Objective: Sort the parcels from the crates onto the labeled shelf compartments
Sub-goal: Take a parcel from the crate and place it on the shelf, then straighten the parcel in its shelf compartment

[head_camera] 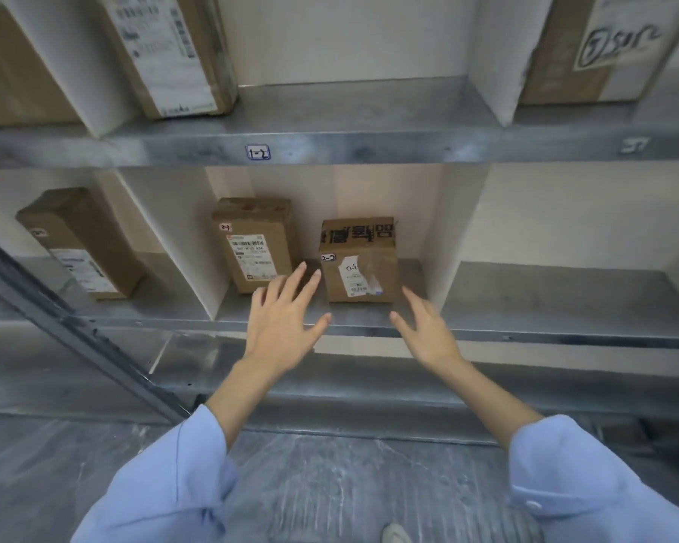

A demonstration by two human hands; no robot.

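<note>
From the head view, the small parcel [359, 264] stands upright on the lower shelf [369, 321], and I place everything else by it. Its little tag reads what looks like 2-2, and the taller parcel [253, 244] just to its left in the same compartment carries a similar tag, so I judge this one belongs here.

My left hand [281, 319] hovers in front of the small parcel and to its left, fingers spread wide and holding nothing; the fingertips reach toward the gap between the two boxes. My right hand [428, 327] is in front and to its right, also spread and empty, not touching the cardboard as far as I can tell. Both palms face inward on either side of the box, the way hands sit around something that stands by itself.

The parcel sits label-forward, near the front edge, so the tag is readable. Above it, the upper shelf edge bears a label [258, 152] reading about 1-2. To its right, beyond a white divider [453, 237], the next compartment shows no parcels. No crates are in sight.
</note>
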